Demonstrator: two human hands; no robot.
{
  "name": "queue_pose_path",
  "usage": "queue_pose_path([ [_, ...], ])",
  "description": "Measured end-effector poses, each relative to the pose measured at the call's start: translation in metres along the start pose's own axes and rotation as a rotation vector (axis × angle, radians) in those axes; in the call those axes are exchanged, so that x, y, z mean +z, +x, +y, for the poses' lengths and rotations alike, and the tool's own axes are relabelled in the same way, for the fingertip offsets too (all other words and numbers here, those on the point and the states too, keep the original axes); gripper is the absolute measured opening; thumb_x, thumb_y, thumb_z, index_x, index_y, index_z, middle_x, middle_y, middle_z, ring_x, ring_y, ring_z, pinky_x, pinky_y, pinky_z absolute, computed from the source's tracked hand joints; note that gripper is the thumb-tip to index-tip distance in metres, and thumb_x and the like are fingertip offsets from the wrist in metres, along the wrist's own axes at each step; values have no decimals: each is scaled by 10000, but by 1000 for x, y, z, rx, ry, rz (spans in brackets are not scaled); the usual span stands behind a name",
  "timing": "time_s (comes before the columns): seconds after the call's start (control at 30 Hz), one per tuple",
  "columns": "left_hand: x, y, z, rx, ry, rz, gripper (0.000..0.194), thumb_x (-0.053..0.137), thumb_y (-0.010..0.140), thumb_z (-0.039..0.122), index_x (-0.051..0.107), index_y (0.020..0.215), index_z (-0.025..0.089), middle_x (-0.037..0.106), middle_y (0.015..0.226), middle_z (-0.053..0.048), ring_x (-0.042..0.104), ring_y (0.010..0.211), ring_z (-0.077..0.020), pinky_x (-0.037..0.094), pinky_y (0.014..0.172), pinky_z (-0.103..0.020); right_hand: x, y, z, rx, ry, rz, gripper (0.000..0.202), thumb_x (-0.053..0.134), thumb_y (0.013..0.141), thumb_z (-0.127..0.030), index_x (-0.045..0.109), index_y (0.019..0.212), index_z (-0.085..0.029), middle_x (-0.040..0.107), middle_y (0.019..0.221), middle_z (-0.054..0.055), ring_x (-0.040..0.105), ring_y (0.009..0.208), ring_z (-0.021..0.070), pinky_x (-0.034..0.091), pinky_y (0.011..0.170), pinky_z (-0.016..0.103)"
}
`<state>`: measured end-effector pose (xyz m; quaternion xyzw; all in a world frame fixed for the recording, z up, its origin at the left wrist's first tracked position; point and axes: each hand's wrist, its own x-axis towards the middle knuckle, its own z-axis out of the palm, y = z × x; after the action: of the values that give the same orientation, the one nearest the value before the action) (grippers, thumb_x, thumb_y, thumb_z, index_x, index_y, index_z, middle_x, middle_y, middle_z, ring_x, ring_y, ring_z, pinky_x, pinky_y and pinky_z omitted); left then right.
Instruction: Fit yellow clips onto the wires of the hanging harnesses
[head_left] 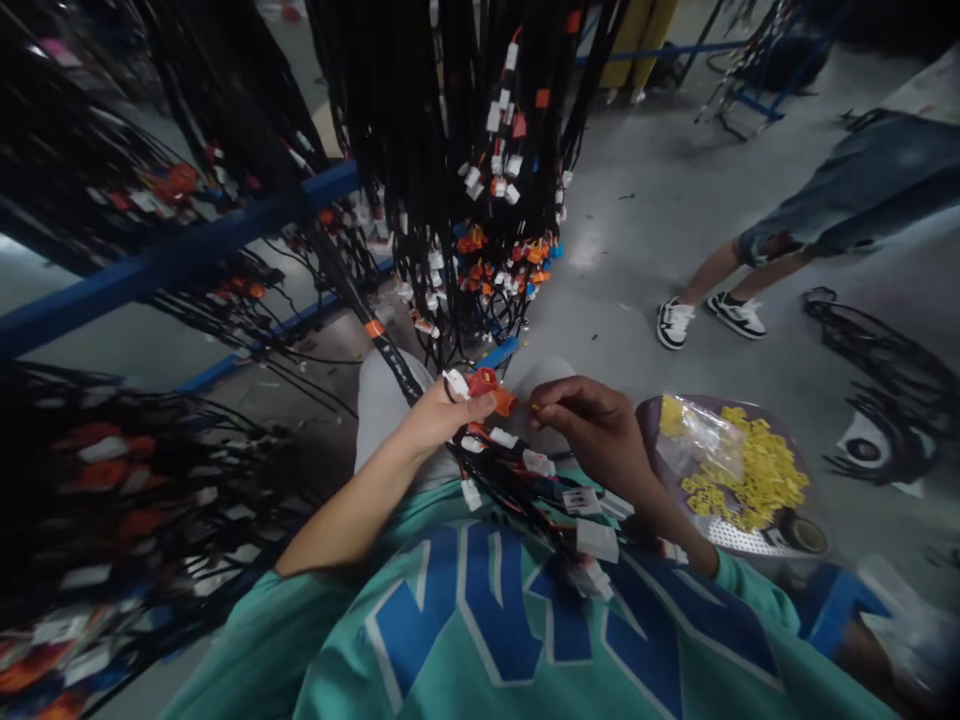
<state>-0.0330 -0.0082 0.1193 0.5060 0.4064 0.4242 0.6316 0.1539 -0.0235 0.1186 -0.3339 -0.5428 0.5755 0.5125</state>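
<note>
My left hand [442,415] is closed around an orange connector [504,401], with a red connector [482,380] and a white one beside it. These belong to a black-wrapped wire harness [390,358] that runs down across my lap. Just right of the orange connector, my right hand [589,415] pinches a tiny yellow piece [535,408] between thumb and forefinger, apart from the connector. Below the hands, several white connectors [538,462] on loose wires lie over my lap and shirt.
To my right stands a tray [651,425] holding yellow plastic clips [765,470], a clear bag and a roll of tape [804,532]. Hanging harnesses [405,120] crowd the front and left along a blue rail [180,255]. Another person's legs [720,275] are at the right.
</note>
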Motion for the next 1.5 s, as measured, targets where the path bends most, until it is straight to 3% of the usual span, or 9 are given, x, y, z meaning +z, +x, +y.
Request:
queue_pose_path([
  [0.2,-1,1,-3,31,-16,2,515,744,555,599,612,659,112,493,526,26,402,486,-74,298,470,-215,10,5,3,-166,-159,20,42,680,760,-195,673,731,-224,607,766,-3,576,749,125,462,702,270],
  [0.7,-2,2,-3,70,-29,35,507,747,555,600,658,696,122,541,570,-4,472,556,-111,390,558,-236,27,11,15,-39,-14,69,251,708,707,-436,606,683,-208,539,738,-4,496,638,119,414,594,272],
  [0.9,-2,3,-4,59,-25,-4,520,734,569,607,659,720,116,547,558,-1,449,492,-84,392,494,-207,29,12,15,-53,24,63,231,718,712,-390,579,690,-207,523,718,-20,489,629,106,413,592,254],
  [1.13,-3,3,-2,23,-5,-28,515,768,532,580,630,701,114,575,582,-7,479,513,-91,394,506,-207,26,13,12,157,191,-19,301,791,621,-382,568,725,-208,553,667,-40,530,572,98,459,546,241],
  [1.27,-3,3,-1,18,59,-30,518,774,518,577,622,700,116,563,589,1,489,548,-102,395,526,-214,24,11,13,143,194,30,280,807,597,-371,596,667,-201,592,661,-35,558,550,102,486,532,251],
  [1.5,-1,4,-1,98,151,-76,482,674,660,594,615,715,119,616,639,-28,546,596,-125,427,564,-223,26,16,22,119,233,92,277,830,563,-355,604,637,-212,604,665,-43,559,529,95,491,509,246],
])
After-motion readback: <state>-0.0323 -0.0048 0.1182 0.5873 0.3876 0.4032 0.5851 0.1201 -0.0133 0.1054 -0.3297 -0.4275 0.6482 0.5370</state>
